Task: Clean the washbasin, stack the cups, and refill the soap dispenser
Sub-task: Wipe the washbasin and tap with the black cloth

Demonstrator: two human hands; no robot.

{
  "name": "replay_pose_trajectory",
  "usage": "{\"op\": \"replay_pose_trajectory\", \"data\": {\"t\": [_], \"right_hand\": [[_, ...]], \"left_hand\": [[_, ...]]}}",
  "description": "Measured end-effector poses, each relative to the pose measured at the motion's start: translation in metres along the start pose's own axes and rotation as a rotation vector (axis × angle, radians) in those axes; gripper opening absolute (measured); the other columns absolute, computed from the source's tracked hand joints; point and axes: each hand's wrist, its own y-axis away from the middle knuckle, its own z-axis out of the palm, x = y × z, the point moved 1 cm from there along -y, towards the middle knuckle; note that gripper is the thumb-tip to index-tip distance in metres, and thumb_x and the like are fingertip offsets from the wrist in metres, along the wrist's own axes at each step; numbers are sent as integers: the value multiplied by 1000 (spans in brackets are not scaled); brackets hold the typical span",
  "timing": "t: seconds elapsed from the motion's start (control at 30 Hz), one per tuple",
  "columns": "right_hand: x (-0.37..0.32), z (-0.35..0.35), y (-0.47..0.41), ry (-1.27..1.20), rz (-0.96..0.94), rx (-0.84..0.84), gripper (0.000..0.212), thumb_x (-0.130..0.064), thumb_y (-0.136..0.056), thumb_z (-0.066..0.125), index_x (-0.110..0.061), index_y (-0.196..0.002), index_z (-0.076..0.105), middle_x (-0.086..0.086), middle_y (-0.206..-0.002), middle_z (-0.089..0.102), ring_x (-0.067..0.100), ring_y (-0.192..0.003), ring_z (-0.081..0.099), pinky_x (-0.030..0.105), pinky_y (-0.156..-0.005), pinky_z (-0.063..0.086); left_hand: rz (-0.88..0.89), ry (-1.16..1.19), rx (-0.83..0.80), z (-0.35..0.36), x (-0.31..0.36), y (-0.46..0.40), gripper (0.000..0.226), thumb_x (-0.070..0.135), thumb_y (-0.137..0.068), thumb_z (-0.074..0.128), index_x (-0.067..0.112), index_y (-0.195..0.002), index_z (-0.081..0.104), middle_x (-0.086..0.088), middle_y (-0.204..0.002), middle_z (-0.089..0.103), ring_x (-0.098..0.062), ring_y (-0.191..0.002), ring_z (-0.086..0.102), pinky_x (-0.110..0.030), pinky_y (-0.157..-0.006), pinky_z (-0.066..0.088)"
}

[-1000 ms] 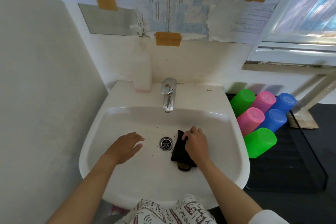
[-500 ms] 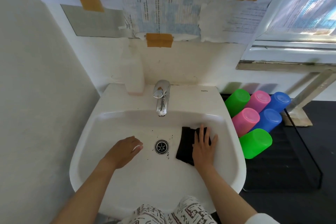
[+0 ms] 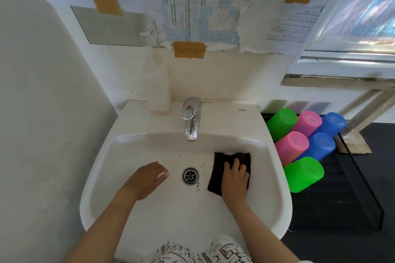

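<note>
1. Since half a second ago the right hand (image 3: 234, 179) has drawn its fingers in a little on the cloth (image 3: 220, 168); before, they lay long and straight across it. A second ago the cloth sat bunched just beside the drain (image 3: 190, 175); it now lies spread flat, further right.
2. The left hand (image 3: 145, 179) has barely moved, resting left of the drain.
3. The cloth lies inside the basin (image 3: 175, 215), right of the drain, its long axis running from the near rim toward the back wall, tilted slightly.
4. Right grip: palm down, fingers slightly bent and pressing the cloth onto the basin floor. Left grip: relaxed, fingers together, holding nothing.
5. Dark specks lie around the drain, below the tap (image 3: 190, 121).
6. The bottle (image 3: 159, 94) stands on the back ledge, left of the tap.
7. Six cups (image 3: 303, 174) lie on their sides on the dark surface (image 3: 333, 215) to the right.
</note>
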Motion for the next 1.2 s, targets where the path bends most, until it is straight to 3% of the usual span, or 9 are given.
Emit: {"op": "replay_pose_trajectory", "data": {"t": [0.1, 0.2, 0.37, 0.47, 0.57, 0.7, 0.83, 1.07, 1.2], "right_hand": [[-13, 6, -8, -51, -5, -127, 68, -50, -42, 87, -5, -91, 71, 23, -103, 65, 40, -84, 62, 41, -62, 53], [-24, 15, -16, -70, -67, -220, 87, -41, -16, 92, -9, -94, 71, 20, -107, 63, 40, -88, 64, 44, -65, 55], [-39, 16, -20, -136, -354, -328, 58, 2, -82, 54, -14, -136, 39, 10, -149, 24, 33, -133, 27, 41, -100, 36], [-51, 18, -19, -263, -359, -420, 47, 7, -81, 47, -14, -123, 52, 7, -138, 38, 31, -123, 36, 36, -91, 39], [-51, 8, -23, -622, -200, -457, 38, 10, -76, 43, -13, -97, 65, 7, -113, 53, 24, -103, 52, 20, -77, 40], [-25, -8, -26, -910, 41, -125, 36, 17, -71, 43, -6, -85, 68, 4, -92, 52, 20, -85, 51, 8, -67, 35], [7, -1, -27, -461, 90, 205, 37, 14, -61, 65, -7, -91, 71, 18, -95, 61, 37, -80, 55, 36, -69, 49], [-25, 25, 5, -149, -157, -225, 67, -14, -33, 86, -13, -97, 64, 15, -90, 64, 30, -66, 59, 31, -49, 47], [-31, 6, -3, -300, -67, -198, 39, -1, -77, 56, -12, -115, 53, 14, -114, 50, 33, -91, 51, 35, -68, 42]], "left_hand": [[-8, 6, 10, 1, -3, 0, 42, 38, -99, 29, 20, -133, 47, 5, -142, 44, -10, -140, 25, -21, -108, 21], [-20, 17, 9, 2, -7, 3, 42, 38, -99, 29, 21, -132, 47, 6, -142, 44, -9, -140, 24, -20, -109, 21], [-47, 27, -14, 7, -15, 9, 45, 43, -98, 29, 20, -133, 47, 6, -143, 43, -9, -140, 24, -20, -109, 20], [-60, 62, -17, 9, -18, 11, 45, 42, -98, 30, 20, -133, 47, 5, -144, 42, -9, -140, 24, -21, -110, 19], [-45, 102, -13, 3, -17, 16, 98, 83, -71, 2, 21, -133, 47, 6, -144, 42, -9, -140, 23, -20, -109, 19], [-54, 103, -2, 2, -20, 15, 133, 92, -40, -19, 22, -132, 48, 8, -142, 44, -8, -140, 24, -20, -108, 21], [-50, 91, -4, 7, -16, 14, 109, 78, -55, -5, 22, -132, 48, 8, -142, 44, -7, -140, 24, -19, -108, 21], [-43, 46, -53, 15, -12, 12, 60, 57, -91, 21, 21, -131, 49, 6, -141, 44, -10, -139, 27, -21, -108, 23], [-35, 60, -31, 12, -13, 15, 91, 68, -68, 2, 21, -130, 50, 4, -138, 47, -12, -133, 36, -22, -104, 27]]}}
